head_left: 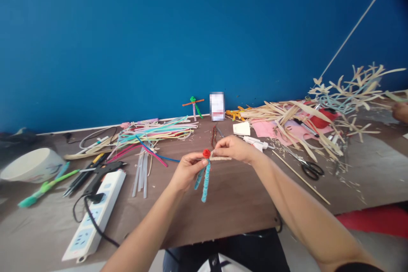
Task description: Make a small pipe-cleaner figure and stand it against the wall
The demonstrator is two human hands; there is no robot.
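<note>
Some of the red-topped figure [207, 176] hides behind the left hand [189, 171].

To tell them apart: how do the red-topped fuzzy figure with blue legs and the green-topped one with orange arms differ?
The red-topped figure is in the left hand; the green-topped figure stands by the blue wall. The red-topped figure's legs are both blue; the green-topped figure's, purple and green. Both have two legs.

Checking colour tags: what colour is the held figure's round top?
The round top is red, clearest in the head view.
</note>
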